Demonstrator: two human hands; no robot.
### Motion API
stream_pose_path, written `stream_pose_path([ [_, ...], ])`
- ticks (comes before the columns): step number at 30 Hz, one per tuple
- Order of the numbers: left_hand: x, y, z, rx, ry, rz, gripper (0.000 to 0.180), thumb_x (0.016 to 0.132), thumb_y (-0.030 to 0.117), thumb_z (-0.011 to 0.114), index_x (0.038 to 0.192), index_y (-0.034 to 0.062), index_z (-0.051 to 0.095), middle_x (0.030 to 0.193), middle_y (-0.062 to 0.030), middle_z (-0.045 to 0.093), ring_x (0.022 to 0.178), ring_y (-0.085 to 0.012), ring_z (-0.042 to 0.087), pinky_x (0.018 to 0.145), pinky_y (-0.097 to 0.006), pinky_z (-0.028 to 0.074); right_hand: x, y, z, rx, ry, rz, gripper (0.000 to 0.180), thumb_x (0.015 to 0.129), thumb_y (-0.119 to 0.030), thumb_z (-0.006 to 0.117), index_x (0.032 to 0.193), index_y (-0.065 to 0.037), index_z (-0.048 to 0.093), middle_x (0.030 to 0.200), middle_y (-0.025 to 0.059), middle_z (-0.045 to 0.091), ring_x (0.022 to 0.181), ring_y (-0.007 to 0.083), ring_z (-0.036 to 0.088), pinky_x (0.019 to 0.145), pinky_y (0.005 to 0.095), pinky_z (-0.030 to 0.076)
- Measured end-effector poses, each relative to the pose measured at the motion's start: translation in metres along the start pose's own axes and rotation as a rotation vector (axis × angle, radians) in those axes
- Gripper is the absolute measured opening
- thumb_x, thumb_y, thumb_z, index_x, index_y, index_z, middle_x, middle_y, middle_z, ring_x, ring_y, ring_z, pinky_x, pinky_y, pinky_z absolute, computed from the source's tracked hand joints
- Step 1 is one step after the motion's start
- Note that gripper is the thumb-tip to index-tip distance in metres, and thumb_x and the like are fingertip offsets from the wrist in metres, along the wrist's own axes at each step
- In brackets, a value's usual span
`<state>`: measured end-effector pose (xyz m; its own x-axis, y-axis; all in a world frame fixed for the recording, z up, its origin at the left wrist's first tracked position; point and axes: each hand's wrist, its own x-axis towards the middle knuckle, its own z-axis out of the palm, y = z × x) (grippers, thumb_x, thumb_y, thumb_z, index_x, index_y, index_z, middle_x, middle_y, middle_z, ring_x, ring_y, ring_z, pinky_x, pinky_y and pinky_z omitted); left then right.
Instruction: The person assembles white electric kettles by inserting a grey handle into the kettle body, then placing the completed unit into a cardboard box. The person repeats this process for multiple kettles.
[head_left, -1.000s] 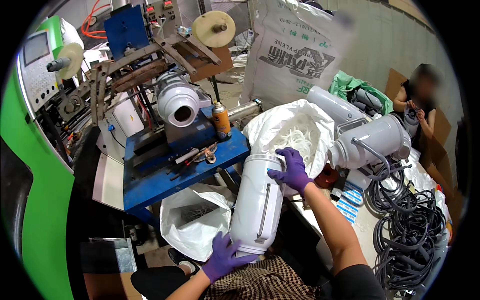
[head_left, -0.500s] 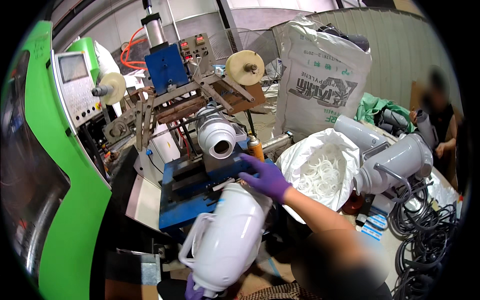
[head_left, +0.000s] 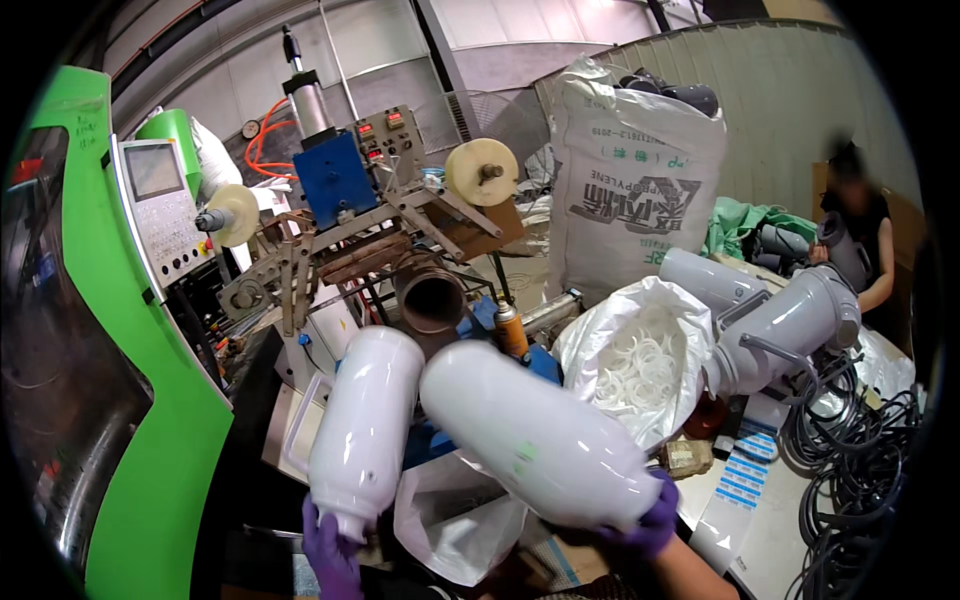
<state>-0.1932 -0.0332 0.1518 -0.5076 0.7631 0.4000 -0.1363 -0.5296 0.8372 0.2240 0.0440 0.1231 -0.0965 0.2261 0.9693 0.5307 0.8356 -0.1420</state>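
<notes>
Glossy pale plastic: two jug bodies held up near centre. Left jug (head_left: 370, 415) is grasped at its neck by the left hand (head_left: 330, 555); right jug (head_left: 530, 435) at its near-right end by the right hand (head_left: 655, 520), fingers partly hidden. Look hollow, so probably light for their bulk, stiff, slick, likelier to scratch than break. Best hold: narrow neck, or side handle (head_left: 292, 435) on the left jug; smooth walls give little. Far ends nearly meet, could knock. Dark cylinder (head_left: 432, 300) and spray can (head_left: 511, 330) stand just beyond, in the way on the far side. White bag (head_left: 470, 545) sits below, between the jugs. Right: sack (head_left: 590, 330) of pale rings (head_left: 637, 370); grey jug (head_left: 785, 325) and dark hoses (head_left: 850, 500) on the desk (head_left: 780, 515).
</notes>
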Motion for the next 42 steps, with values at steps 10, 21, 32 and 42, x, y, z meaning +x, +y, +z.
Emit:
stream_pose_path([
  [10, 0.122, -0.061, 0.25, 1.788, -0.268, 0.88, 0.069, 0.089, 0.037, 0.071, 0.147, 0.0078, 0.048, 0.155, -0.022, 0.041, 0.134, -0.0506, 0.045, 0.114, -0.05, 0.041, -0.077, -0.023, -0.063, 0.359, -0.315, 0.712, 0.035, 0.06, -0.033, 0.1, 0.073, -0.01, 0.076, 0.077, 0.0087, 0.074, 0.069, 0.0209, 0.073, 0.065, 0.03, 0.057],
  [21, 0.243, -0.109, 0.288, 2.257, -0.668, 0.837, 0.055, 0.099, 0.015, 0.05, 0.154, 0.0142, 0.044, 0.166, -0.0032, 0.033, 0.143, -0.0583, 0.033, 0.088, -0.067, 0.049, -0.072, -0.022, -0.032, 0.448, -0.384, 0.337, 0.032, 0.064, -0.044, 0.094, 0.076, -0.021, 0.074, 0.072, 0.0036, 0.07, 0.059, 0.0241, 0.068, 0.054, 0.0332, 0.052],
  [32, -0.024, 0.007, 0.238, 0.405, -1.845, 0.025, 0.05, 0.079, 0.019, 0.088, 0.121, 0.0044, 0.066, 0.157, -0.0197, 0.042, 0.143, -0.0355, 0.045, 0.113, -0.044, 0.039, -0.019, -0.016, -0.027, 0.917, -0.413, 0.375, 0.047, 0.075, -0.032, 0.091, 0.114, -0.009, 0.077, 0.081, 0.0052, 0.07, 0.068, 0.0169, 0.067, 0.067, 0.0296, 0.053],
  [42, 0.084, -0.001, 0.135, 0.404, -0.701, 0.031, 0.043, 0.072, 0.031, 0.073, 0.101, 0.0003, 0.066, 0.11, -0.0124, 0.062, 0.098, -0.0256, 0.063, 0.091, -0.037, 0.051, -0.08, 0.176, -0.016, -0.572, -0.662, 0.719, 0.034, 0.097, -0.04, 0.054, 0.088, -0.01, 0.068, 0.082, 0.0152, 0.07, 0.074, 0.0383, 0.068, 0.065, 0.0515, 0.052],
])
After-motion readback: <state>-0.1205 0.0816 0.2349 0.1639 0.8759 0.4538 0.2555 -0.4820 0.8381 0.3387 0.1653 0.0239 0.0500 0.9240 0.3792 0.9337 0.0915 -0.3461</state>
